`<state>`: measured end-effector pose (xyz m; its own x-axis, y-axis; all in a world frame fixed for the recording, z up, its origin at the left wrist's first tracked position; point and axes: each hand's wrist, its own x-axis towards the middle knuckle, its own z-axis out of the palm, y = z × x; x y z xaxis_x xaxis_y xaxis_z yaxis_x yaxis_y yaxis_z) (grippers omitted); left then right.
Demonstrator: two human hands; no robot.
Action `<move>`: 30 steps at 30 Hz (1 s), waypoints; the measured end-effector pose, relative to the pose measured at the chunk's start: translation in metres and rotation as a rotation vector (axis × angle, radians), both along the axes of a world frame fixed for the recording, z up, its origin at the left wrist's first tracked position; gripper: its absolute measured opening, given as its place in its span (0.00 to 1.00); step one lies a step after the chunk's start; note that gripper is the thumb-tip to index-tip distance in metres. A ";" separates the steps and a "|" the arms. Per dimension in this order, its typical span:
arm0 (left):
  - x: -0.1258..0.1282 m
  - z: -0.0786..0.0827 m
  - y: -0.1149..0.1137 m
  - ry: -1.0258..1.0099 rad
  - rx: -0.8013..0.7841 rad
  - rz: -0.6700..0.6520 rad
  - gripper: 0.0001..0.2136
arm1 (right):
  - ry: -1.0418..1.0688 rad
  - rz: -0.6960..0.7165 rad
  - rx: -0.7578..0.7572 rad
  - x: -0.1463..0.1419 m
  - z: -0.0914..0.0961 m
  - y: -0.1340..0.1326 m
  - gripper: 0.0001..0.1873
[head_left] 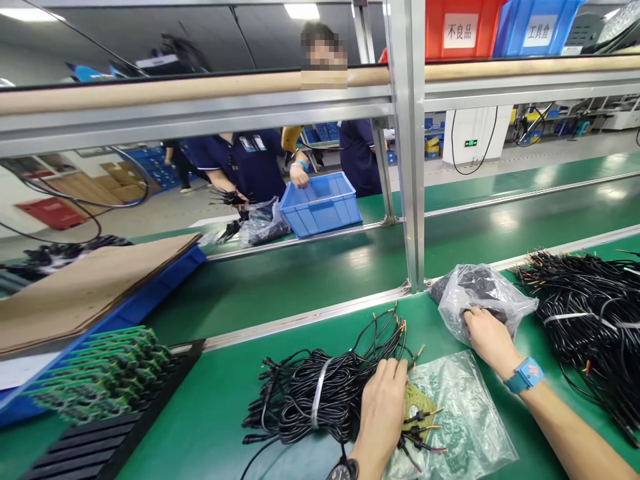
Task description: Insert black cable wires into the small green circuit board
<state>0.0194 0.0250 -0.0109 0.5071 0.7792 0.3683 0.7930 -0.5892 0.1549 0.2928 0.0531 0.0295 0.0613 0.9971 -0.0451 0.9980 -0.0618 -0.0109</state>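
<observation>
A black cable bundle (327, 393), tied with a pale band, lies on the green bench. My left hand (384, 410) is closed over its right end, back of the hand up. Short black cable ends (417, 433) with connectors and bare coloured wires stick out beside my palm, above a flat clear plastic bag (473, 413) with a yellow-green patch under it. My right hand (489, 339) reaches into the mouth of another clear bag (505, 293) filled with black parts. Its fingers are bent and the fingertips are hidden there.
More tied black cables (590, 313) lie at the right. Green circuit boards (107, 373) stand in a black rack (95, 447) at the left, near cardboard sheets (90, 293). A metal post (407, 147) rises ahead. Across the line, a person handles a blue bin (325, 217).
</observation>
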 end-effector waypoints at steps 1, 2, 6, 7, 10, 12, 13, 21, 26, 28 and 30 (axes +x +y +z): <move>0.001 0.002 0.000 -0.015 0.001 -0.013 0.13 | 0.000 0.007 0.004 0.000 0.000 0.000 0.16; 0.001 0.005 -0.001 -0.045 -0.002 -0.033 0.13 | 0.000 0.010 0.011 0.000 0.001 0.000 0.16; -0.005 0.024 -0.006 -0.241 -0.070 -0.144 0.08 | -0.009 -0.005 0.064 0.002 0.010 -0.003 0.15; -0.008 0.029 -0.008 -0.258 -0.107 -0.165 0.08 | -0.005 -0.002 0.089 0.002 0.012 -0.005 0.15; -0.019 0.037 -0.011 -0.179 -0.243 -0.190 0.07 | 0.073 0.065 0.259 0.001 0.018 -0.011 0.10; -0.026 0.038 -0.012 -0.101 -0.337 -0.180 0.07 | 0.180 0.159 0.416 -0.004 0.019 -0.014 0.10; -0.028 0.038 -0.012 -0.074 -0.377 -0.174 0.07 | 0.242 0.220 0.475 -0.007 0.019 -0.015 0.10; -0.029 0.028 -0.013 0.080 -0.403 -0.089 0.09 | 0.647 0.756 0.328 -0.054 0.005 -0.028 0.10; -0.025 0.024 -0.015 0.086 -0.366 -0.034 0.13 | 0.590 0.947 0.085 -0.066 -0.004 -0.035 0.12; -0.023 0.026 -0.015 0.109 -0.376 0.005 0.14 | 0.580 0.942 0.077 -0.065 -0.003 -0.034 0.12; -0.021 0.030 -0.014 0.144 -0.412 0.046 0.14 | 0.651 0.911 0.112 -0.063 -0.001 -0.032 0.10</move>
